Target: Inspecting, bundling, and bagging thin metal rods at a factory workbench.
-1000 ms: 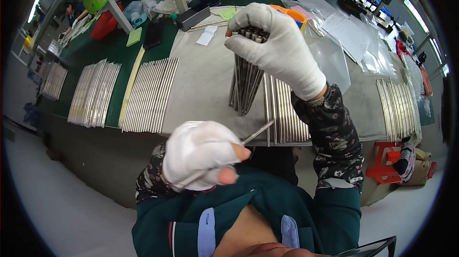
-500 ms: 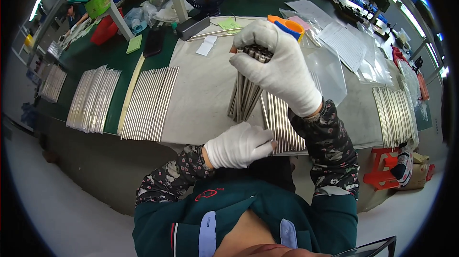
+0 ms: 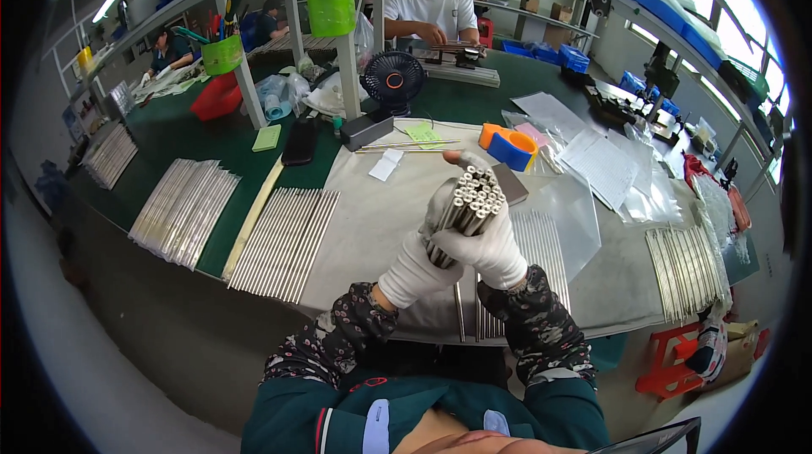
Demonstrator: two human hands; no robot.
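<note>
A thick bundle of shiny metal rods (image 3: pixel 472 200) is held over the table, its ends tilted up towards me, with small holes showing in them. My left hand (image 3: pixel 420 268), in a white glove with a bare fingertip showing, closes round the bundle from the left and below. On the other side, my right hand (image 3: pixel 495 251), gloved too, wraps round the rods below their upper ends. The bundle's lower part is hidden by my hands. Beneath my right forearm lies a row of loose rods (image 3: pixel 543 243), partly covered by the sleeve.
More rods lie in a row at left (image 3: pixel 283 243), beside bagged rods (image 3: pixel 184 213). Another batch (image 3: pixel 683 272) is at far right. Beyond my hands are tape rolls (image 3: pixel 512 150), a grey-brown block (image 3: pixel 511 184), papers (image 3: pixel 600 158) and a fan (image 3: pixel 393 82). A co-worker (image 3: pixel 431 10) sits opposite.
My left hand has risen from the table's near edge and joined the right on the bundle. The bundle has tipped, so its ends now face me. The view has tilted up, showing the co-worker.
</note>
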